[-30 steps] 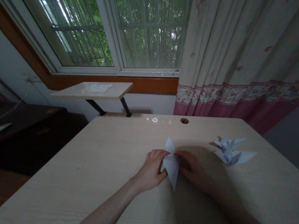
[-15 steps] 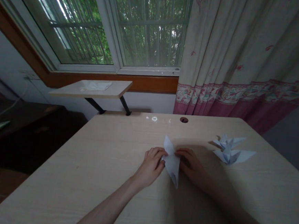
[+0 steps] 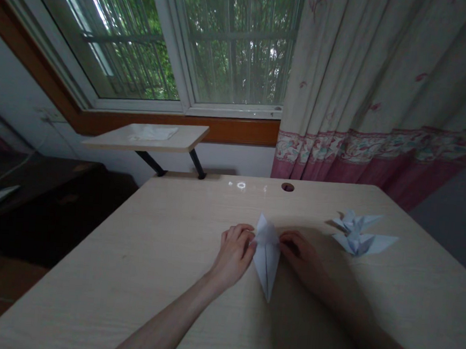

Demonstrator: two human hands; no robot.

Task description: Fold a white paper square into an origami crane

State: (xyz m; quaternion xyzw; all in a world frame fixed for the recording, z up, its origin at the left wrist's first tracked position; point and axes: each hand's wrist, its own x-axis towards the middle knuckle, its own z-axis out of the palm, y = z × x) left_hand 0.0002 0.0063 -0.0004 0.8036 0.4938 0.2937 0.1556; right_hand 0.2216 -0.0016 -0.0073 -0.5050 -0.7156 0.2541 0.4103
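Note:
Between my hands, a white folded origami paper (image 3: 267, 258) stretches as a narrow kite shape, one point toward the window and the longer point toward me. A slit runs down the middle of its near half. My left hand (image 3: 235, 250) pinches its left edge between thumb and fingers. At the right edge, the curled fingers of my right hand (image 3: 297, 255) close on the paper; their tips are partly in shadow. To the right, two white paper cranes (image 3: 359, 238) lie close together on the wooden desk (image 3: 162, 255).
A small raised shelf (image 3: 179, 140) on black legs stands at the desk's back left, with white paper (image 3: 153, 132) on it. Near the back edge is a round cable hole (image 3: 287, 187). Behind are a barred window and a floral curtain (image 3: 344, 97). A dark surface (image 3: 33, 196) lies left.
The folded paper has straightened and opened flatter, its near point shifting slightly left and its central slit now showing. Both hands have moved slightly apart at its edges. The cranes stay put.

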